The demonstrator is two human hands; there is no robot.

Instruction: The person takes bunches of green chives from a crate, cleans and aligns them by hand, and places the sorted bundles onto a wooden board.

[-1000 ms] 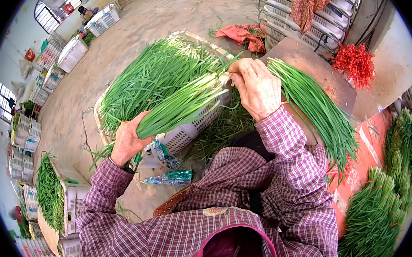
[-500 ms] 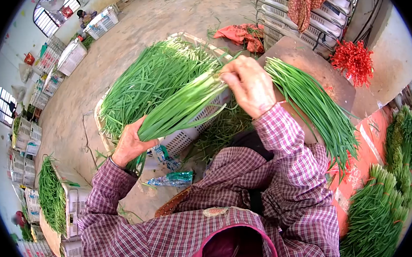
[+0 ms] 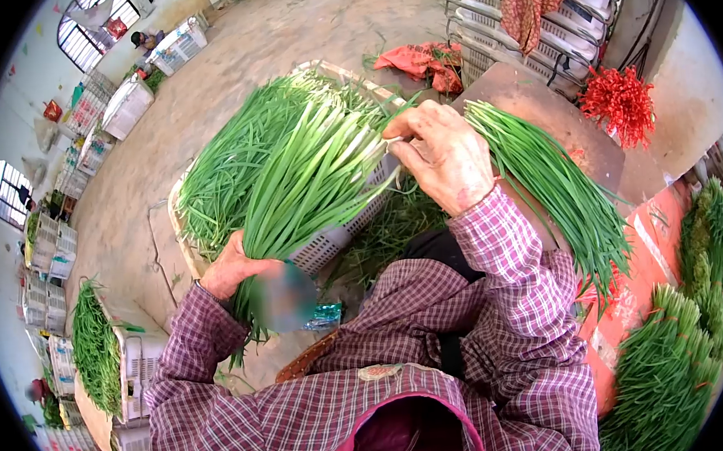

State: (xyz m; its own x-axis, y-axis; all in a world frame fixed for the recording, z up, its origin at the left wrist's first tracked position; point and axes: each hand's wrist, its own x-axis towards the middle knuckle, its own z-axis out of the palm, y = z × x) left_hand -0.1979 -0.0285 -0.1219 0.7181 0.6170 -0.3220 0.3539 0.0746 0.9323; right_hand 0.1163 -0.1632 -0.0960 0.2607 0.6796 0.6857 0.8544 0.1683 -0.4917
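Observation:
My left hand (image 3: 234,266) is wrapped round the leafy part of a bunch of garlic chives (image 3: 312,174), whose pale ends fan out up and to the right. At those ends, my right hand (image 3: 449,156) has thumb and forefinger pinched on what looks like a chive stalk; the fingertips partly hide it. Under and behind the bunch is a white plastic basket (image 3: 309,253) heaped with more garlic chives (image 3: 235,155). To the right of my right hand, a laid-out pile of chives (image 3: 547,179) rests on a brown board (image 3: 528,88), roots end toward the top.
Tied chive bundles (image 3: 661,368) lie at the lower right. Red ties (image 3: 619,107) hang beyond the board, near stacked crates (image 3: 481,16). An orange sack (image 3: 421,60) lies on the floor. Another chive basket (image 3: 93,345) stands left; a person (image 3: 146,39) sits far off.
The bunch has spread from a tight bundle into a fan, its pale ends now apart. My left hand has moved slightly down; my right hand has shifted slightly right.

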